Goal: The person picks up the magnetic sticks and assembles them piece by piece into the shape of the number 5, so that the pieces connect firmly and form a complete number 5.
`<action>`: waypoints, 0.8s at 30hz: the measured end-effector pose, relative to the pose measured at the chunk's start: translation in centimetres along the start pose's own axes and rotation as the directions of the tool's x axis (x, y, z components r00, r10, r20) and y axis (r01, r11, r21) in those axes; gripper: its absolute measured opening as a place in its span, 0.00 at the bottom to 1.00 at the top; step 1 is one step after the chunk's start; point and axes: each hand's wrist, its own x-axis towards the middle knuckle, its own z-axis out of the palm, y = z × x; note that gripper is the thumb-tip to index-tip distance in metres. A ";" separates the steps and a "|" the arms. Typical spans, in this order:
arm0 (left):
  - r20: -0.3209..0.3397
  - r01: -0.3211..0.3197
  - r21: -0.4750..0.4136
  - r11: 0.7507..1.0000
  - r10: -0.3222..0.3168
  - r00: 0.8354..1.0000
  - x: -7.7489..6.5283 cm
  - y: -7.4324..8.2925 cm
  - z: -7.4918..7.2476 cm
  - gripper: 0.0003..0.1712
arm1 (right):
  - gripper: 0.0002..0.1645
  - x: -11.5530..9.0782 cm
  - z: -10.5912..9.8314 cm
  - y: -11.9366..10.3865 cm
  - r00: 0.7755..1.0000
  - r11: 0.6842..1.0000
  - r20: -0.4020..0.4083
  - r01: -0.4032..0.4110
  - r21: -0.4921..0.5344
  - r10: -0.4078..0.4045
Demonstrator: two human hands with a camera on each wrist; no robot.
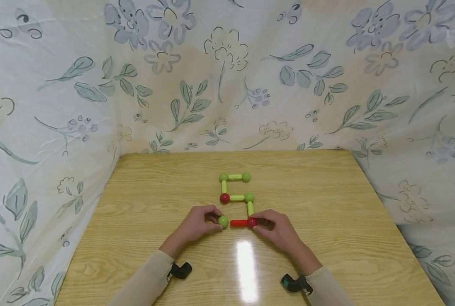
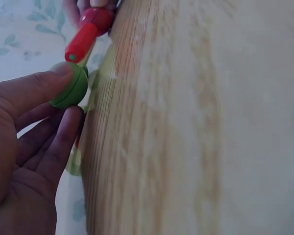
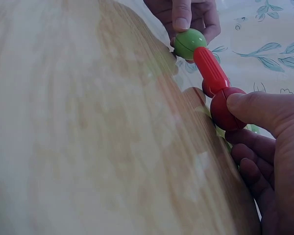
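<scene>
My left hand point(image 1: 200, 223) pinches a green ball point(image 1: 223, 221) between thumb and fingers, low over the table. A small gap in the head view parts this ball from the free end of a red rod point(image 1: 238, 223). The rod's other end meets a dark red ball point(image 1: 252, 222), which my right hand point(image 1: 277, 229) pinches. From that ball a yellow-green rod point(image 1: 250, 208) leads up to another green ball point(image 1: 249, 197). In the left wrist view, thumb and fingers lie on opposite sides of the green ball point(image 2: 72, 87).
Further back, the joined figure continues through a yellow-green rod point(image 1: 236, 198), a second red ball point(image 1: 224, 198) and green balls at its far end point(image 1: 246, 177). It lies flat on the wooden table point(image 1: 143, 191). Floral cloth point(image 1: 227, 85) hangs behind and at the sides.
</scene>
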 end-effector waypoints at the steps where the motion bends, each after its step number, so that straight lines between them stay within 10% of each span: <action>1: 0.002 -0.005 0.002 1.000 0.005 1.000 0.0 0.0 0.0 0.15 | 0.18 0.0 0.0 0.0 1.000 1.000 0.000 -0.001 -0.003 0.001; 24: 0.021 -0.027 0.073 0.997 0.026 0.999 -0.1 0.3 0.2 0.15 | 0.22 0.0 0.3 0.1 1.000 0.999 -0.015 0.022 -0.036 -0.022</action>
